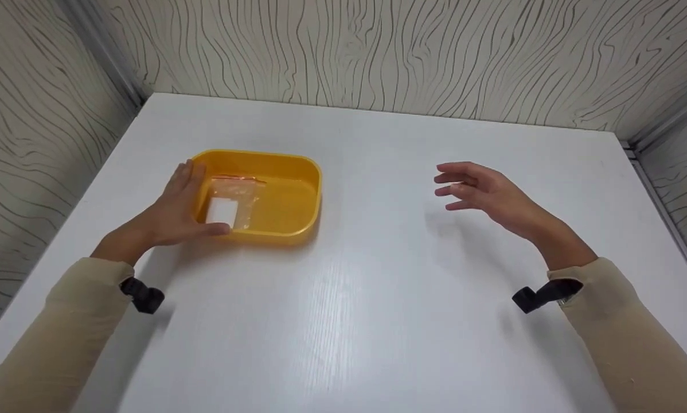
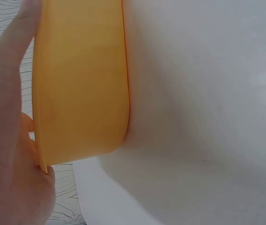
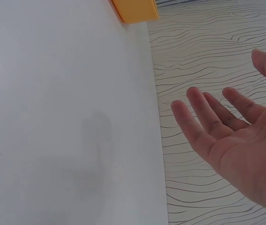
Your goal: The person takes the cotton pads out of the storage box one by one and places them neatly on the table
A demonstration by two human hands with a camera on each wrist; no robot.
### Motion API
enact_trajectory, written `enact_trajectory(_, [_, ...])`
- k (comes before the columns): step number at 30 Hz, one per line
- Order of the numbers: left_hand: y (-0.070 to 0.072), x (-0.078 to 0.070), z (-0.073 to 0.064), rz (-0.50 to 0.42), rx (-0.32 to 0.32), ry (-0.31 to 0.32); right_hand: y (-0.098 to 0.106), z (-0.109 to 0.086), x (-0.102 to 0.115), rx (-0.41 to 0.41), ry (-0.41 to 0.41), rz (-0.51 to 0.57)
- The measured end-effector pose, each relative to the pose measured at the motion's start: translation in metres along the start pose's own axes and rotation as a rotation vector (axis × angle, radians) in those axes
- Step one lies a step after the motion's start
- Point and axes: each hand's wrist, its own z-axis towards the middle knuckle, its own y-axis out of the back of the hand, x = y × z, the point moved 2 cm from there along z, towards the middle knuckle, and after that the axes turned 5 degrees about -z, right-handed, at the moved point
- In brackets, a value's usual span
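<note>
Bag (image 1: 237, 202) already lies in the tub (image 1: 289, 206) beside the left hand's (image 1: 174, 215) gripping fingers, release seemingly remaining; the right hand's (image 1: 484, 191) loosely parted fingers are empty.

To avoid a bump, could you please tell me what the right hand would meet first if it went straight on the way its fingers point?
Probably the yellow tray, though the right hand looks raised above the table, so it might pass over.

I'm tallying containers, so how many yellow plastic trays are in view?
1: the rounded yellow plastic tray, toward the left of the white tabletop, its left end held by the left hand.
</note>
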Motion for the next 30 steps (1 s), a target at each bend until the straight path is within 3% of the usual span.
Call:
enact_trajectory(19, [-0.006,-0.016,-0.001,-0.065,0.003,0.029,-0.011,0.014,0.001,-0.018,0.040,0.114])
enact_trajectory(30, [-0.016,-0.033,0.003,-0.038,0.015,0.038,-0.011,0.018,0.012,-0.001,0.031,0.075])
